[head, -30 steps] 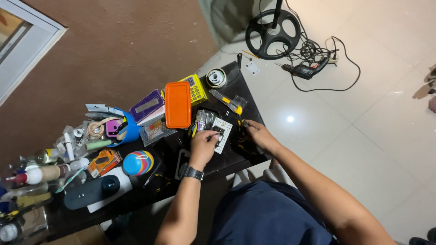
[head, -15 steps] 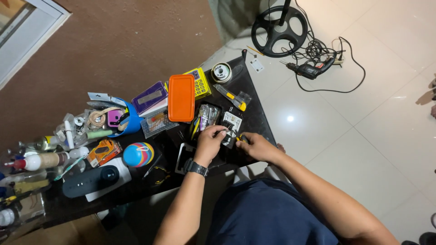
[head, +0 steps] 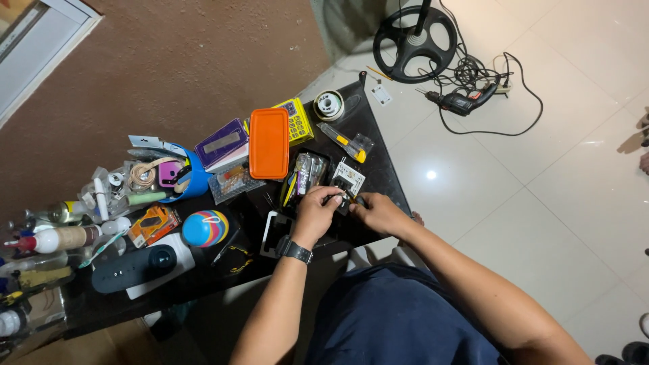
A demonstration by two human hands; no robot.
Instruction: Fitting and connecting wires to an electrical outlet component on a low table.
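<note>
Two bare hands meet at the middle of the frame, over the near edge of a dark, glossy table [head: 378,145]. My left hand [head: 316,213], with a black wristwatch [head: 296,251] on its wrist, curls its fingers down onto a small white square switch plate with dark openings [head: 347,179]; thumb and forefinger are pinched together at the plate's lower edge. My right hand [head: 377,213] sits just beside it, fingers closed around something thin at that same edge, though I cannot tell what it grips. The plate lies flat on the table, just right of a clear packet of small parts [head: 305,172].

Above it, toward the upper middle, lies a yellow-and-grey utility knife [head: 341,140], and beyond that a roll of tape [head: 329,105]. An orange rectangular plastic case [head: 269,143] rests left of the packet, partly over a yellow calculator [head: 297,120]. Further left stand a blue cup crammed with odds and ends [head: 189,179] and a striped blue ball [head: 205,228]. On the tiled floor in the upper right lie a black round stand base [head: 414,44] and a power drill with a tangled cord [head: 463,103].
</note>
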